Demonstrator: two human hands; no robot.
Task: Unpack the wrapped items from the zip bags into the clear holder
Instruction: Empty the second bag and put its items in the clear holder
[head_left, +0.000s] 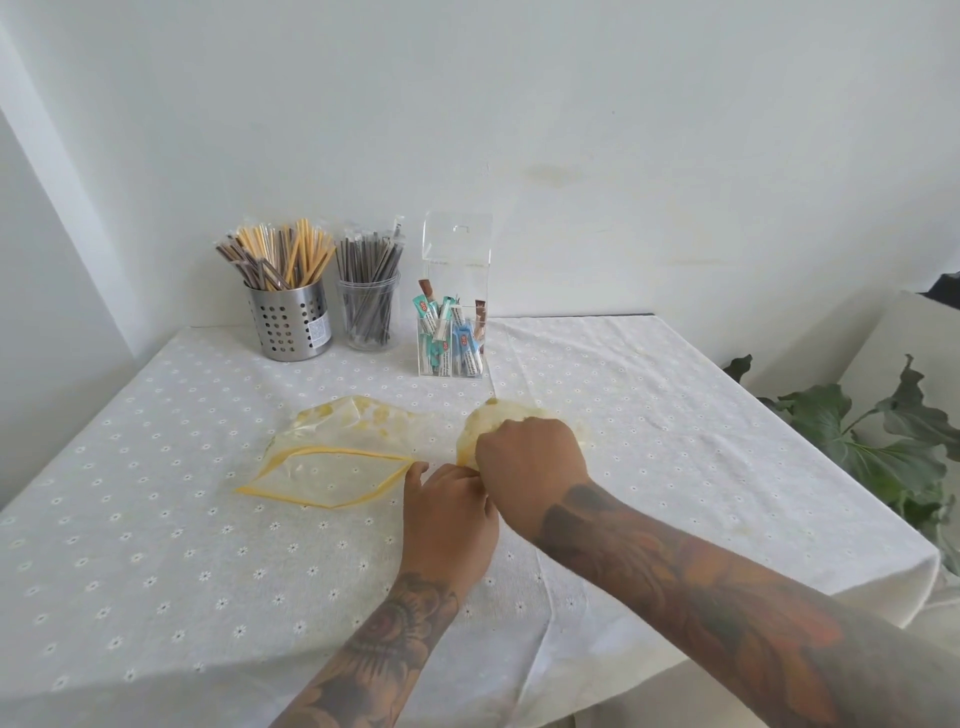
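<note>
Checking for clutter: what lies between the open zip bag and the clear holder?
Only bare tablecloth between the open zip bag and the clear holder, seen in the head view.

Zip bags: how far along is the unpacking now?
Done: the left zip bag lies open and looks empty; wrapped items stand in the clear holder. In hand: both hands, left hand and right hand, on the second zip bag. Its contents are hidden.

Both hands (452, 512) (530, 462) gripping second zip bag (480, 428) on table (156, 519).
</note>
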